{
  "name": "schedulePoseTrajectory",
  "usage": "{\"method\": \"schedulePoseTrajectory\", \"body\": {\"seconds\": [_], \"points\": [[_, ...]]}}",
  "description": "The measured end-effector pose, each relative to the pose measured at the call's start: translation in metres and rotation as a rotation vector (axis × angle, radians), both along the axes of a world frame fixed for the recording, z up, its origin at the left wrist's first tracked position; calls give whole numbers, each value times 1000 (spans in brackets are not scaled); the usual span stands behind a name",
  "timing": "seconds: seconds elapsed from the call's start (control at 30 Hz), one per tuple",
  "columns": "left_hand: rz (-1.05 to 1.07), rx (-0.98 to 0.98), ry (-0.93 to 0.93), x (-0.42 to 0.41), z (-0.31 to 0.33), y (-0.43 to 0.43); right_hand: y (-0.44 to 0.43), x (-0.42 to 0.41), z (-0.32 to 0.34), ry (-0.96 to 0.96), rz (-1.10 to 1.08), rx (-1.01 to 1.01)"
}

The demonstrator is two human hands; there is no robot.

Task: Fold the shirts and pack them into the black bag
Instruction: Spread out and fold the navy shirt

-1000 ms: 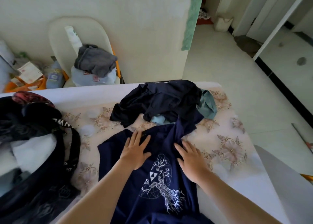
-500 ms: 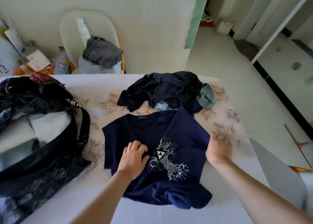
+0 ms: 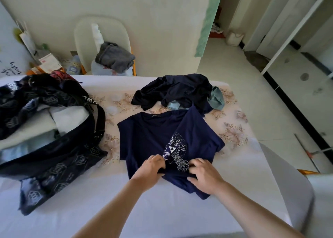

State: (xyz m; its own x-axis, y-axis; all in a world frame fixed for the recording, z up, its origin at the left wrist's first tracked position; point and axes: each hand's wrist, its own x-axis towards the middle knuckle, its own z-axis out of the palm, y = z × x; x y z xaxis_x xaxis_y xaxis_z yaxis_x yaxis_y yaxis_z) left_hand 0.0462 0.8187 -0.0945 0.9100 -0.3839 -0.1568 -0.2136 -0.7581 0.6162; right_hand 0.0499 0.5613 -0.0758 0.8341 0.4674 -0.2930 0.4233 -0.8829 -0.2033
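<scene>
A navy shirt (image 3: 153, 133) with a white tree print lies face up on the table, its collar toward the far side. My left hand (image 3: 150, 169) and my right hand (image 3: 204, 174) both grip the bunched lower part of that shirt, just below the print. Beyond it lies a heap of dark shirts (image 3: 176, 90) with pale green and blue cloth showing at its right. The black bag (image 3: 54, 138) lies open at the left, with folded white and pale clothes inside.
The table (image 3: 144, 210) has a floral cloth in the middle and white cloth near me. Behind it stands a cream chair (image 3: 86, 32) with grey clothes (image 3: 115, 58) piled on it. A grey chair back (image 3: 288, 174) is at the right edge.
Both hands have slid back from the shirt's chest and right side to its lower part and now grip the fabric. The view has pulled back and shows more of the bag.
</scene>
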Motion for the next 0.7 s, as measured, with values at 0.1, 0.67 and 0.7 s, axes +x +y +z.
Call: {"method": "schedulePoseTrajectory", "body": {"seconds": [0.1, 0.67, 0.7], "points": [[82, -21, 245, 2, 25, 23, 29, 4, 24, 141, -232, 110], [-22, 586, 239, 68, 9, 13, 12, 86, 17, 289, -156, -181], [-58, 592, 256, 73, 4, 9, 2, 89, 15, 284, -190, -236]]}}
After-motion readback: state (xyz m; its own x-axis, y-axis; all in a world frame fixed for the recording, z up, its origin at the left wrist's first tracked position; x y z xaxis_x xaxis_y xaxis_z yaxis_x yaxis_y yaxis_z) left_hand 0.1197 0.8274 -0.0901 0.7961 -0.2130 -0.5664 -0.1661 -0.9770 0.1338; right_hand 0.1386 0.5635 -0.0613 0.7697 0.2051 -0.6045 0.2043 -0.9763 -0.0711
